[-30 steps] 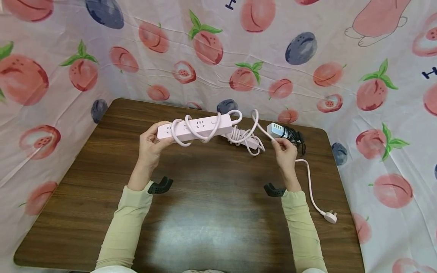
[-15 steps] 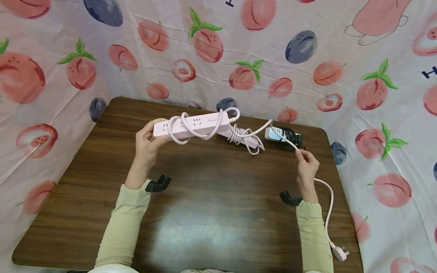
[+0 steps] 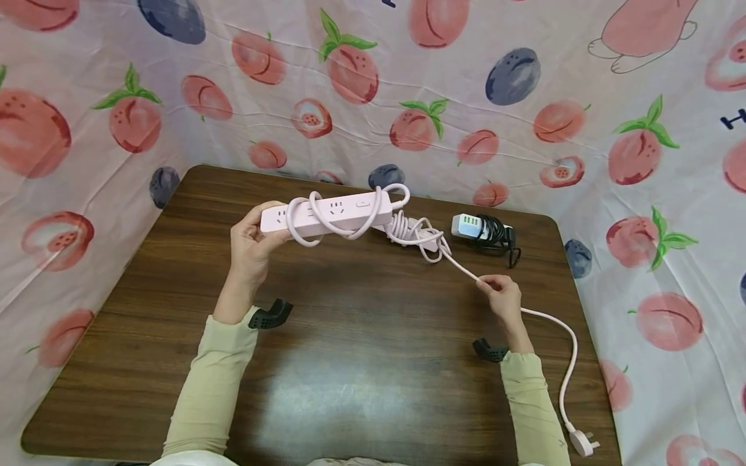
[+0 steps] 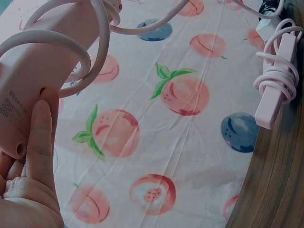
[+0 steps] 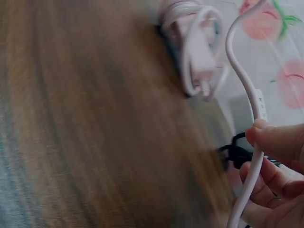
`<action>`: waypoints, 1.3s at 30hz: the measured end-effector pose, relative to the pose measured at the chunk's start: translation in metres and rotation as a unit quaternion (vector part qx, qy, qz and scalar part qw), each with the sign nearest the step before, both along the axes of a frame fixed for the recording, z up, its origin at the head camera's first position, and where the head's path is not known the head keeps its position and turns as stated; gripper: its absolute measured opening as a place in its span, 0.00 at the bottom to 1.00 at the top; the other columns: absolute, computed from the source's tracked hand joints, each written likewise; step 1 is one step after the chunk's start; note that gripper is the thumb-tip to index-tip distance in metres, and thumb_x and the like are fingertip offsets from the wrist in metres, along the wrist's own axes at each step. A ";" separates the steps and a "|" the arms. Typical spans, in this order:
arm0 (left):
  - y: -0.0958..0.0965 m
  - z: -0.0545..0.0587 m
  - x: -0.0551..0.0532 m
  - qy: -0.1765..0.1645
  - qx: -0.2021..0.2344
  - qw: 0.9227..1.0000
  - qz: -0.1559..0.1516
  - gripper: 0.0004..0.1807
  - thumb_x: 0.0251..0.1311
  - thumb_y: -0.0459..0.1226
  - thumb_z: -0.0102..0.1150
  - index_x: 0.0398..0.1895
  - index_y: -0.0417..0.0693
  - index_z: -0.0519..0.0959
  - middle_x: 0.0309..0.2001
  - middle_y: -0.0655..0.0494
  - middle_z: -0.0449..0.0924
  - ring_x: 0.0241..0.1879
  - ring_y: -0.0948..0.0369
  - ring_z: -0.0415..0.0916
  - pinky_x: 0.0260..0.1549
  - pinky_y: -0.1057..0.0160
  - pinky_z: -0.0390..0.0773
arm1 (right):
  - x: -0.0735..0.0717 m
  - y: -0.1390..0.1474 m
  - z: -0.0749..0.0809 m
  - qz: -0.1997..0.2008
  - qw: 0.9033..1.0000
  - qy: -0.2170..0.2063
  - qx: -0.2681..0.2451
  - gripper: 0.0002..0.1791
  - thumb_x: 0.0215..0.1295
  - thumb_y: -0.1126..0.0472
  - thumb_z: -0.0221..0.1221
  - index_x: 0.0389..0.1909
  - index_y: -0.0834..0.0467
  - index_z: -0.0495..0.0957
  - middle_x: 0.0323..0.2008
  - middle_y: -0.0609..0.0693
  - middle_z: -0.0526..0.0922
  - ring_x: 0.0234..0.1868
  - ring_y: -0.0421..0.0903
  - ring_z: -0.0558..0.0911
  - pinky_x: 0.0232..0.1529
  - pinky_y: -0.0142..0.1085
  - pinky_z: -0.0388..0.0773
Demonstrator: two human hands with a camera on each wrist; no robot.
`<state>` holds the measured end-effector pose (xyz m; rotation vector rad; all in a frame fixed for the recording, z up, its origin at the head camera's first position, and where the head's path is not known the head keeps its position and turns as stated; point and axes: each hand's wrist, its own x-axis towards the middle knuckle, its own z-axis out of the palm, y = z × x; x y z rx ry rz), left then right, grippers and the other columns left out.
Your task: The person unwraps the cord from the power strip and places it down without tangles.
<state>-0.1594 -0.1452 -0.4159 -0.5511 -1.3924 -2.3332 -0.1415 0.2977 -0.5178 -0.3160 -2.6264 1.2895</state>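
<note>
A pink power strip (image 3: 344, 208) is held up over the table, its cord looped loosely around it. My left hand (image 3: 249, 246) grips its left end, thumb along the side; the left wrist view shows that thumb (image 4: 40, 137) against the strip's underside. The free cord (image 3: 463, 268) runs from the strip's right end to my right hand (image 3: 502, 299), which pinches it between thumb and fingers. Beyond that hand the cord hangs down to a pink plug (image 3: 581, 444) near the table's right edge.
Behind lies a second pink power strip (image 4: 273, 102) wrapped in its own cord. To its right on the table (image 3: 361, 323) sits a white and blue power strip (image 3: 467, 225) bound with black cable (image 3: 494, 232). A fruit-print cloth (image 3: 350, 142) hangs around the table.
My right hand first moved right and nearer with the cord, then a little left and lower. The cord between the hands now sags lower. The plug has shifted toward the near right. Left hand nearly still.
</note>
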 end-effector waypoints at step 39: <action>0.001 -0.008 0.001 -0.007 0.000 1.000 -0.009 0.19 0.43 0.32 0.74 0.42 0.44 0.81 0.39 0.54 0.81 0.38 0.63 0.74 0.33 0.72 0.77 | 0.003 -0.024 -0.005 0.320 0.929 -0.107 0.154 0.01 0.54 0.69 0.64 0.26 0.62 0.82 0.20 0.46 0.76 0.23 0.39 0.70 0.24 0.31 0.67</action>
